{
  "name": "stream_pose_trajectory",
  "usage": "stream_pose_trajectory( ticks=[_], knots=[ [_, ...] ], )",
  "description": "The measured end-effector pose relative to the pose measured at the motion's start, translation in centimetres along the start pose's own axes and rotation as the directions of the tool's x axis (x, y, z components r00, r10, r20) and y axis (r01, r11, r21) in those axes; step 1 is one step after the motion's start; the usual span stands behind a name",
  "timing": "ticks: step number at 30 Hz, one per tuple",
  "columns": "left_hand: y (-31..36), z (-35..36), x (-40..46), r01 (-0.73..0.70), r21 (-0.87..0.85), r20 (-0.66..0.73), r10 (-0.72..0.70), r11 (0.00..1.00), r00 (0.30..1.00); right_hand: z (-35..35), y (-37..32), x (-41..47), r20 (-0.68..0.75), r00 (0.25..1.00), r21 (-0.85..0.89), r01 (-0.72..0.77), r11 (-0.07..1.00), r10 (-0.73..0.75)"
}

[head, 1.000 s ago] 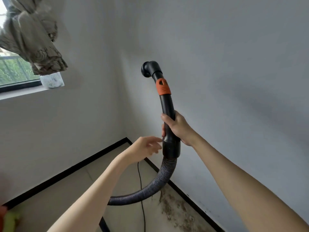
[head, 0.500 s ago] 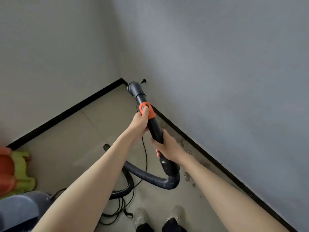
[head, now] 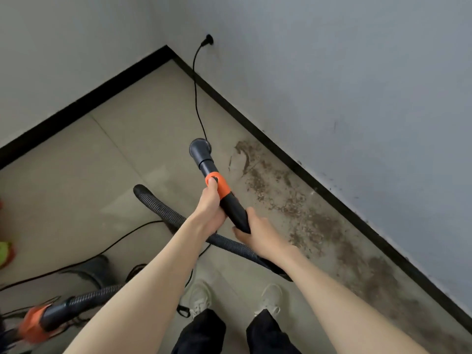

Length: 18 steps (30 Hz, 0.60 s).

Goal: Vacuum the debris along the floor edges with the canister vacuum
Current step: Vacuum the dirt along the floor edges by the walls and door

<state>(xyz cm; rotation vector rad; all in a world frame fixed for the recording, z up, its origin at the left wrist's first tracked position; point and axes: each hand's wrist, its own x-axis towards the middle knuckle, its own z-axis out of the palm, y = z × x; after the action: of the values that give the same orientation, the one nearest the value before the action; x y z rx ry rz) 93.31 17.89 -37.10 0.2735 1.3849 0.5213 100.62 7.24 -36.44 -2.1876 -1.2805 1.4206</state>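
I hold a black vacuum wand (head: 233, 209) with an orange collar (head: 220, 185), its round nozzle (head: 200, 148) pointing down at the floor near the room's corner. My left hand (head: 210, 203) grips the wand just below the collar, thumb on the orange part. My right hand (head: 258, 229) grips the wand's lower end where the ribbed hose (head: 163, 209) joins. Brown debris (head: 293, 205) lies in a band along the black baseboard (head: 319, 190) on the right, to the right of the nozzle.
The hose loops left and down to an orange coupling (head: 33, 321) at the lower left. A black power cord (head: 196, 93) runs from a wall plug (head: 208, 40) across the floor. My two feet (head: 237, 298) stand on the tiles. A green and orange object (head: 5, 251) sits at the left edge.
The wand has swung down from upright against the wall toward the floor. My left hand took hold of it by the orange collar. My view tilted down from the window to the floor.
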Motion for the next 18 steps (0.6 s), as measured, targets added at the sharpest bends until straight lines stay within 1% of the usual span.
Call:
stream_pose_trajectory(
  ticks=[2,5,7,9,10,12,15,18],
  knots=[
    [-2.6,-0.8,5.4,-0.002,0.054,-0.01,0.003,0.999,1.0,3.2,3.3,3.5,-0.02,0.999,0.064,-0.031,0.997,0.032],
    [-6.3,-2.3,12.9,0.041,0.122,0.017,-0.043,0.992,0.999,7.7,8.0,8.4,-0.03,0.997,0.155,-0.064,0.986,0.07],
    [-7.9,-3.6,17.1,0.046,0.134,0.016,-0.048,0.99,0.999,10.1,10.6,11.3,0.009,0.996,0.23,-0.085,0.969,0.085],
    [-9.0,-4.5,20.9,0.035,0.125,0.029,-0.039,0.992,0.999,12.0,12.8,14.1,0.065,0.996,0.306,-0.08,0.949,0.063],
    [-9.4,-4.8,22.5,0.034,0.116,0.041,-0.039,0.993,0.998,12.8,13.8,15.5,0.072,0.996,0.317,-0.068,0.946,0.047],
    [-10.0,-5.2,25.4,0.041,0.075,0.078,-0.047,0.996,0.996,13.8,15.3,18.3,0.052,0.999,0.268,-0.015,0.963,0.001],
    [-10.9,-5.3,29.2,0.079,-0.01,0.147,-0.077,0.997,0.986,14.2,17.0,22.0,0.031,0.998,0.074,0.046,0.996,-0.048],
    [-11.7,-5.0,32.3,0.089,-0.018,0.175,-0.084,0.996,0.981,14.2,18.7,25.0,0.022,0.998,-0.042,0.067,0.997,-0.066]
  ],
)
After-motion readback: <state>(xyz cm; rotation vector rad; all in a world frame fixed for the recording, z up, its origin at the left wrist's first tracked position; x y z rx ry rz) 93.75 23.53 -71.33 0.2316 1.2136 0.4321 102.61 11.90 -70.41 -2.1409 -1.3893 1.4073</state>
